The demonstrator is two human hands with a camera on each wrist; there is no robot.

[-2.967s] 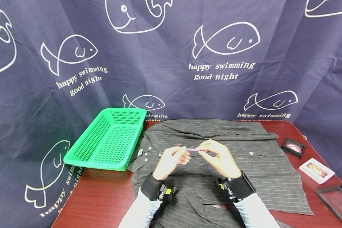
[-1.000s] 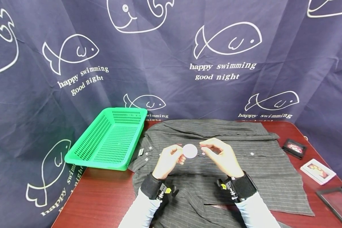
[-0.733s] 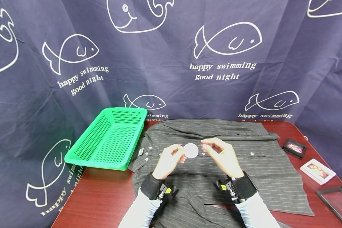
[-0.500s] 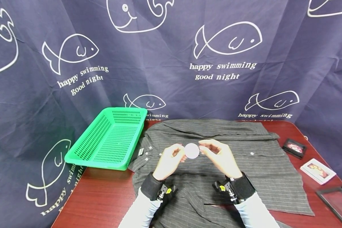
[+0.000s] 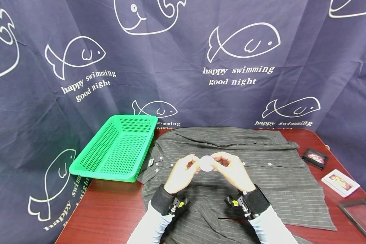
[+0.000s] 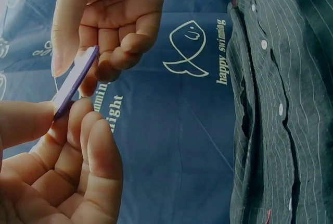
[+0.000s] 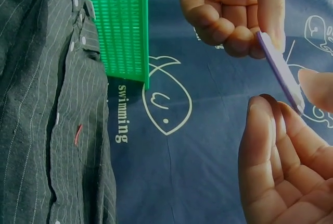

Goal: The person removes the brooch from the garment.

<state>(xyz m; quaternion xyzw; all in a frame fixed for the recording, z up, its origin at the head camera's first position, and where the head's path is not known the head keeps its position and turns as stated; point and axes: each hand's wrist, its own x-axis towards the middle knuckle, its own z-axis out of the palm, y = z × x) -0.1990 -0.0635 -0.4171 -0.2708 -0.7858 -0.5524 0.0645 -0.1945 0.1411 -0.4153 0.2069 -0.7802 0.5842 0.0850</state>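
Observation:
Above the shirt, in the head view, the left hand [image 5: 181,173] pinches a thin round disc [image 5: 206,163] between thumb and fingers. The disc has a pale face and a purple edge, and shows edge-on in the left wrist view. Opposite, the right hand [image 5: 233,171] has its thumb and fingertips at the disc's other edge, one on each side. In the right wrist view a fine pale line stands out from the disc's [image 7: 280,72] face; what it is cannot be made out. Below the hands a dark grey pinstriped shirt [image 5: 280,183] with white buttons lies spread out.
A green plastic basket [image 5: 102,175] stands at the left of the reddish wooden table [image 5: 109,210]. On the right lie a black cassette-like box [image 5: 315,158], a white-framed picture [image 5: 340,183] and a dark frame [image 5: 355,217]. A printed blue curtain [image 5: 183,74] hangs behind.
Three seconds ago both hands held the disc edge-on. The disc then turned its pale face up in the left hand while the right hand drew away. Now the right hand is back at its edge.

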